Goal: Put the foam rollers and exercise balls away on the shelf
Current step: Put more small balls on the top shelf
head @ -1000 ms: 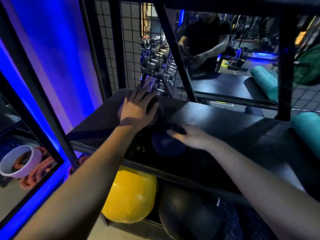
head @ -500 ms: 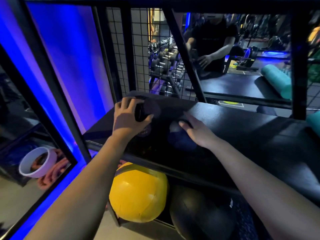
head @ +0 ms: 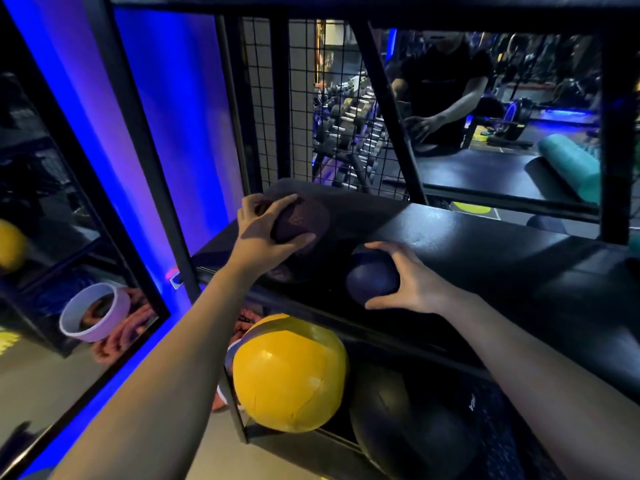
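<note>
**Placing two small balls on the upper shelf**

Left hand [head: 258, 233] is curled round a dark maroon textured ball [head: 299, 218], fingers over the top. Right hand [head: 412, 282] grips a dark purple ball [head: 370, 277] from the side, thumb and fingers wrapped. Both hands are at the left end of the black shelf [head: 485, 251]. Can't tell if the balls rest on it or hang just above. Yellow ball [head: 289, 372] and black ball [head: 408, 420] sit one tier down. Likely step: seating this pair. Next: settle them so they won't roll, then let go.
</note>
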A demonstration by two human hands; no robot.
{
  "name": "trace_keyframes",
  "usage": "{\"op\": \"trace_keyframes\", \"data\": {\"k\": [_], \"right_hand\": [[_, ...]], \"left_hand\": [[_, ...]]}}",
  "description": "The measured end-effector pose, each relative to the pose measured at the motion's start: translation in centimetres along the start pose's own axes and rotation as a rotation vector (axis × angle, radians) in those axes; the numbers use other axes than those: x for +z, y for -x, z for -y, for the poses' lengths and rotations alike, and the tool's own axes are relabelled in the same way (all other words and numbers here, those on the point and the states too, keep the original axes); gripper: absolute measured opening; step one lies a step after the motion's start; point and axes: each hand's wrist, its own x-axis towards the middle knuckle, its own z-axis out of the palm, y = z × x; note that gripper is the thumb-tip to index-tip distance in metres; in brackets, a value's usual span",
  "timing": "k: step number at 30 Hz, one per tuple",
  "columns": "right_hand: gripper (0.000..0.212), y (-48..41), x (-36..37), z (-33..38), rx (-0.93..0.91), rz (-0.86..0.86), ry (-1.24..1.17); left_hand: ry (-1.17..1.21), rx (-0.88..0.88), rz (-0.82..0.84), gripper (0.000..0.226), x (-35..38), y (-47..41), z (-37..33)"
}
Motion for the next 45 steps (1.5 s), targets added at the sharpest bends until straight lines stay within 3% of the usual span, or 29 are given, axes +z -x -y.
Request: {"op": "trace_keyframes", "data": {"k": [4,10,16,26,32,37,45], "right_hand": [[0.132,0.9,0.2,1.8,0.171,-0.095,0.139],[0.127,1.1,2.5,5.9,0.384,-0.172,0.372],[0.128,1.2,2.1,5.1,0.479,-0.169,0.280],[0.135,1.1,-1.3,4.5,0.415,-0.111,0.154],[0.110,4.2,-3.4,3.1,0.405,-0.191,0.110],[0.081,8.8,-5.7,-0.4,0.520,-0.335,0.057],[0.058,20.7,-11.4,-9.4,0.668,-0.561,0.198]], "left_hand": [[-0.116,0.036,0.026,0.086,0.9,-0.5,-2.3],[-0.296,-0.041,0.123,0.083,2.2,-2.1,-5.9],[-0.281,-0.061,0.111,0.083,1.9,-1.3,-5.4],[-0.430,0.005,0.083,0.050,1.1,-0.8,-7.1],[-0.305,0.053,-0.015,0.042,1.2,0.6,-9.4],[-0.236,0.221,-0.051,0.040,6.0,1.2,-15.5],[0.028,0.415,0.142,0.045,18.5,4.6,-30.2]]}}
